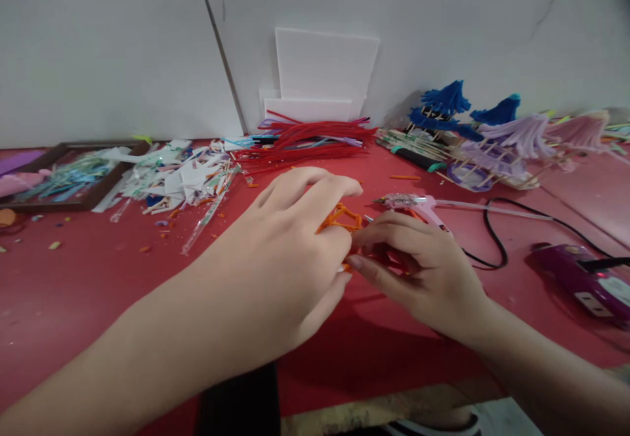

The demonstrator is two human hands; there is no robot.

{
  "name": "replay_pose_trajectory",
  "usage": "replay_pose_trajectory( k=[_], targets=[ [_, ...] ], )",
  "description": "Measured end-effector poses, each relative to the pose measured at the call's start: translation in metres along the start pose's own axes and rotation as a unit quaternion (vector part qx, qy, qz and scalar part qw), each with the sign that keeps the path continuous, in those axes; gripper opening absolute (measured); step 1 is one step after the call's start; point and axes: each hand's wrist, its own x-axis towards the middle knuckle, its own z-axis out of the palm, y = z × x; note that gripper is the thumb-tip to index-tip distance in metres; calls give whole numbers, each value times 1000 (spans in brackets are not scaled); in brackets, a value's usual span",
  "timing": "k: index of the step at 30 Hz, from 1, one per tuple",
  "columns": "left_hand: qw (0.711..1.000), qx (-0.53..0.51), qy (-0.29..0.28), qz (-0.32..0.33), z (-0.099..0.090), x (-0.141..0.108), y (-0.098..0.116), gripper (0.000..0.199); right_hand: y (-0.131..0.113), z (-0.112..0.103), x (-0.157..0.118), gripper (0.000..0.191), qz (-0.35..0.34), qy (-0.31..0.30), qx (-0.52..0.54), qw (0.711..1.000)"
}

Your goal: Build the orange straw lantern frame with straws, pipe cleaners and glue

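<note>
My left hand point(295, 245) is closed around a small orange frame point(344, 216) of thin bent pieces that look like pipe cleaner; my fingers hide much of it. My right hand point(418, 262) meets it from the right, with thumb and fingertips pinched at its lower right side. Beneath the right palm, something red is partly hidden, and a small metal tip shows by the index finger; I cannot make out what they belong to. Just behind the right hand lies a pink glue gun point(411, 204) with a clear glue stick in its back.
Red pipe cleaners point(315, 137) are heaped before white boards point(327, 65). Small umbrella-like models point(512, 130) stand at right, near a green-and-black handled tool point(418, 159). A purple power strip point(583, 282) and black cord lie right. Scraps point(189, 176) and a brown frame point(93, 190) are left.
</note>
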Motion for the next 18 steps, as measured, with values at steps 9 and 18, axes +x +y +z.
replay_pose_trajectory(
  k=[9,18],
  targets=[
    [1000,20,-3,-11,4,2,0,15,-3,0,1,3,31,-23,8,999],
    [999,-31,-3,-43,4,5,0,20,-7,-1,5,7,79,-45,5,996]
  ],
)
